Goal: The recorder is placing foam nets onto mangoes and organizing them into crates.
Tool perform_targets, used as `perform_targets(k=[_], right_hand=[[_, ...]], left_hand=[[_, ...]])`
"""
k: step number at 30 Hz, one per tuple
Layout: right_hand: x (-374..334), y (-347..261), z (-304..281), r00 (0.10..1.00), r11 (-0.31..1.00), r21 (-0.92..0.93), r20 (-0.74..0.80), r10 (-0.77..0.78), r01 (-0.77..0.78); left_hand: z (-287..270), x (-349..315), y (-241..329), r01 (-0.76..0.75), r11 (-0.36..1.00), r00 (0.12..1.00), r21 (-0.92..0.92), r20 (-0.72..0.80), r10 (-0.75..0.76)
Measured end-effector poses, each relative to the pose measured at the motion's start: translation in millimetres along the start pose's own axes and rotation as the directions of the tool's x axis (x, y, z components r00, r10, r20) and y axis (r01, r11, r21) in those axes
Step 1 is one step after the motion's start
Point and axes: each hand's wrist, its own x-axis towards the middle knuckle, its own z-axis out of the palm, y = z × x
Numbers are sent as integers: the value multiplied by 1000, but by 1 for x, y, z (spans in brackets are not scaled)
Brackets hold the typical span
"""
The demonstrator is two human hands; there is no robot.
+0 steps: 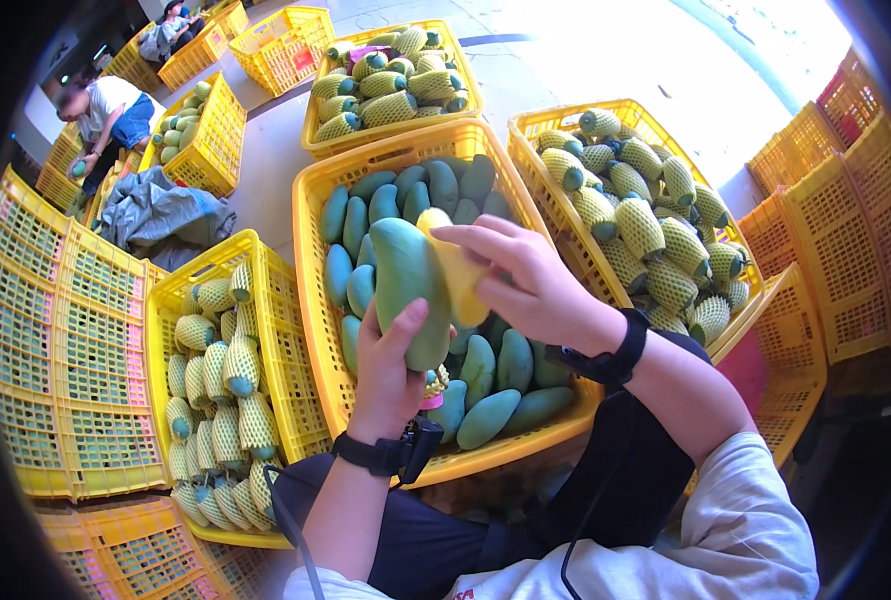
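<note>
Your left hand (pixel 390 375) wraps tight around the tall, upright green mango (pixel 405 285), while your right hand (pixel 525 285) pinches the yellow foam sleeve (pixel 455 275) touching its top right side.

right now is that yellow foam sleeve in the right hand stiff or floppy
Probably floppy: the yellow foam sleeve bends over the mango where the right hand pinches it. Likely very light, being thin netted foam. It seems stretchy, since the same sleeves hug the fruit in the neighbouring crates.
</note>
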Motion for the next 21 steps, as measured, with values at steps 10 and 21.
perform_targets(k=[10,21], right_hand=[[-6,-2,9,991,921,-382,-133,25,-74],[8,-13,-25,725,16,903,333,603,-428]], left_hand=[[2,-13,-1,115,993,964,13,240,-115],[5,-19,20,234,957,911,-170,382,-155]])
